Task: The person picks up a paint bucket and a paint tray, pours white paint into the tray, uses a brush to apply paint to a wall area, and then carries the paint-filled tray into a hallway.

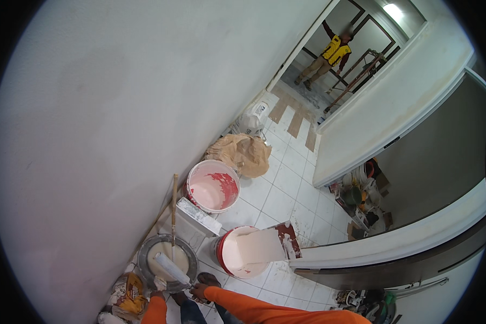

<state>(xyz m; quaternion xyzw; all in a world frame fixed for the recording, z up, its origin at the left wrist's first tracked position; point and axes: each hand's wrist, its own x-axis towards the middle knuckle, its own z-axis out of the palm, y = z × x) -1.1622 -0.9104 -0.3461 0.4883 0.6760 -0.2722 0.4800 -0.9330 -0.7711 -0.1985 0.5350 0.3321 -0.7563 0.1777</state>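
Note:
A paint roller [171, 268] with a white sleeve lies slantwise over a round grey tub [144, 265] that holds cream liquid. My right hand [198, 292] is closed at the roller's near end, its fingers curled round what looks like the frame. My left hand [157, 295] is at the tub's near rim, closed on a small whitish thing whose kind I cannot make out. A wooden stick [174, 210] stands in the tub and leans toward the wall. Right of the tub, a red bucket [219, 249] of pale paint carries a wide, paint-coated board [262, 245] across its mouth.
Another pink-stained bucket [213, 186] stands ahead, beside a long white box [198, 216]. Brown crumpled paper [243, 154] and a white sack [252, 120] line the wall. An orange-and-white bag [128, 294] is at lower left. Beyond the doorway stands a person in a yellow vest [336, 52].

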